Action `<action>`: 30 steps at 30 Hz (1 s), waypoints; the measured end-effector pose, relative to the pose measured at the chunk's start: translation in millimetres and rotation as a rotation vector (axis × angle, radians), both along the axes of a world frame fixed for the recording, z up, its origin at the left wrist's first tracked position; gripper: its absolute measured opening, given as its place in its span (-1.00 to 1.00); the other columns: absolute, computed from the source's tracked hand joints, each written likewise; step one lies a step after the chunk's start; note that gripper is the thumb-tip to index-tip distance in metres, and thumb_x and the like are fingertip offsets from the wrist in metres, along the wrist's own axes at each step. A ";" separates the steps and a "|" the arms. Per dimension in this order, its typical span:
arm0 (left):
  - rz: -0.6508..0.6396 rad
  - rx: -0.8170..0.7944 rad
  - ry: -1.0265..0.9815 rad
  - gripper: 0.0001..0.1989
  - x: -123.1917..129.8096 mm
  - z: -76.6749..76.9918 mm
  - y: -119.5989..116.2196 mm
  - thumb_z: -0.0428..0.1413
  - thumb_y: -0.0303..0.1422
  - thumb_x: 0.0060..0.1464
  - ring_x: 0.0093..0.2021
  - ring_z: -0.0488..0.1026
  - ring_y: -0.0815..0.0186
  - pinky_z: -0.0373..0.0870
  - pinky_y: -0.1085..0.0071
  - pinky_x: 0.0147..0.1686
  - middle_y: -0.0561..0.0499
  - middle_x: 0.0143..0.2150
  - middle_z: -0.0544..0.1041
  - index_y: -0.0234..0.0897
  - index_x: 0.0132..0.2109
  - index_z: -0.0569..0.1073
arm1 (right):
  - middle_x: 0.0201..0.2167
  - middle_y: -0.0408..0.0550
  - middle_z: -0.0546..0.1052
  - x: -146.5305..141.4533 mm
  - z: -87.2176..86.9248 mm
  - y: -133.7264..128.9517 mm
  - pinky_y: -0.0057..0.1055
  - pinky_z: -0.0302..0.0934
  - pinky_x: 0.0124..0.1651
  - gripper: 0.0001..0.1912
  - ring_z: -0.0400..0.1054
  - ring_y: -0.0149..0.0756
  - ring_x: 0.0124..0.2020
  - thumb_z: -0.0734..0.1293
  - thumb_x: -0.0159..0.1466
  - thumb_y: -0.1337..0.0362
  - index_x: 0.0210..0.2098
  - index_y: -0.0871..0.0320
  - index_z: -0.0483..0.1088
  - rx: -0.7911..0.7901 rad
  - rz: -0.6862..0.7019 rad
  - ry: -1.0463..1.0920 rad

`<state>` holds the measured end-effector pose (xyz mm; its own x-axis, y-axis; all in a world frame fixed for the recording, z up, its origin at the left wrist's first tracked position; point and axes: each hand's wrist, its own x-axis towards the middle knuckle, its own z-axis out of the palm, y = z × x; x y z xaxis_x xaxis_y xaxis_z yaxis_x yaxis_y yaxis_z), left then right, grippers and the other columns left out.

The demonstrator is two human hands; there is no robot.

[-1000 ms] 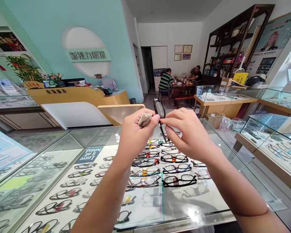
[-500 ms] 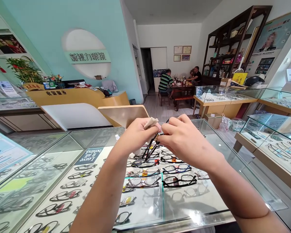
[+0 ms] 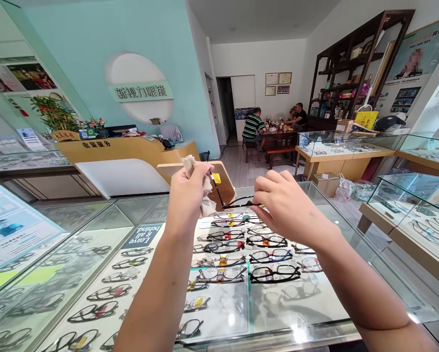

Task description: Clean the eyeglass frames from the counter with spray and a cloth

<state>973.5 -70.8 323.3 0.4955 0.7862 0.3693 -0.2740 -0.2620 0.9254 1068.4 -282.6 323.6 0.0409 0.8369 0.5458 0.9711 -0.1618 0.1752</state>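
Observation:
Over the glass display case, a black pair of eyeglasses (image 3: pixel 218 191) is held between both hands, with one temple raised. My left hand (image 3: pixel 188 193) is closed around a crumpled off-white cloth (image 3: pixel 208 206) and pinches the tip of that temple. The cloth sticks out above the thumb and hangs below the fingers. My right hand (image 3: pixel 281 199) grips the other side of the frame front, its fingers curled and hiding part of it. A yellow sticker (image 3: pixel 216 178) shows beside the raised temple. Below lie rows of eyeglasses (image 3: pixel 274 274) in the case.
A wooden board (image 3: pixel 168 169) stands behind my left hand at the case's far edge. Metal-edged glass display cases (image 3: pixel 395 200) flank the right. A counter (image 3: pixel 127 146) stands at the back left. Two people (image 3: pixel 252 126) sit at a table farther back.
My hands have moved apart, the left one going leftward and turning upright. The eyeglasses, earlier hanging below the hands, are now stretched between them. More of the cloth shows.

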 end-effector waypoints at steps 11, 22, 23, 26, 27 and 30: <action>-0.042 0.080 -0.086 -0.75 -2.9 1.6 -2.5 0.27 -0.12 0.20 -0.52 0.12 0.45 0.04 0.48 -0.62 0.06 -0.30 0.44 -0.20 -0.15 0.56 | 0.35 0.11 0.55 18.9 -9.2 6.2 0.10 0.11 0.26 -0.82 0.29 0.13 0.36 0.40 0.48 0.26 -0.27 0.11 0.58 0.348 0.026 0.299; -0.369 0.791 0.280 -0.49 -3.7 -8.9 -24.4 0.16 -0.32 0.31 -0.35 0.40 0.35 0.39 0.43 -0.27 0.06 -0.25 0.58 -0.09 0.37 0.53 | -0.29 -0.14 0.60 45.2 -12.1 17.6 -0.27 0.26 0.00 -0.68 0.40 -0.26 -0.18 0.56 0.26 -0.08 -0.29 0.04 0.64 0.622 0.381 1.426; -0.409 0.826 0.295 -0.43 -2.5 -10.5 -25.5 0.14 -0.35 0.31 -0.34 0.42 0.36 0.40 0.44 -0.25 0.06 -0.22 0.60 -0.06 0.43 0.47 | -0.26 -0.14 0.62 45.2 -12.2 17.9 -0.28 0.26 0.02 -0.69 0.41 -0.27 -0.15 0.58 0.24 -0.07 -0.29 0.03 0.65 0.618 0.414 1.467; -0.446 0.879 0.306 -0.34 1.1 -14.7 -26.9 0.12 -0.43 0.27 -0.30 0.48 0.37 0.44 0.43 -0.19 0.04 -0.12 0.65 -0.03 0.48 0.41 | -0.20 -0.12 0.66 44.1 -12.4 19.8 -0.32 0.28 -0.01 -0.71 0.44 -0.27 -0.12 0.63 0.18 -0.04 -0.30 0.02 0.66 0.640 0.469 1.581; -0.431 0.891 0.301 -0.35 2.3 -15.9 -27.2 0.12 -0.45 0.26 -0.29 0.51 0.36 0.45 0.42 -0.17 0.04 -0.10 0.67 -0.03 0.46 0.42 | -0.20 -0.12 0.67 43.7 -12.3 20.6 -0.34 0.29 -0.04 -0.70 0.44 -0.29 -0.13 0.64 0.16 -0.03 -0.30 0.03 0.67 0.666 0.480 1.622; -0.329 0.942 0.282 -0.48 7.0 -20.1 -27.6 0.18 -0.42 0.27 -0.23 0.58 0.30 0.45 0.37 -0.11 0.01 -0.09 0.71 -0.09 0.34 0.54 | -0.19 -0.12 0.68 43.0 -11.6 22.7 -0.39 0.32 -0.13 -0.67 0.45 -0.34 -0.20 0.67 0.11 -0.01 -0.28 0.05 0.66 0.767 0.520 1.719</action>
<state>980.5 -98.5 303.2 0.7973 0.0486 0.6017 -0.2685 -0.8642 0.4256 1111.4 -259.9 312.1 0.7081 0.5847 0.3959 -0.0252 0.5813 -0.8133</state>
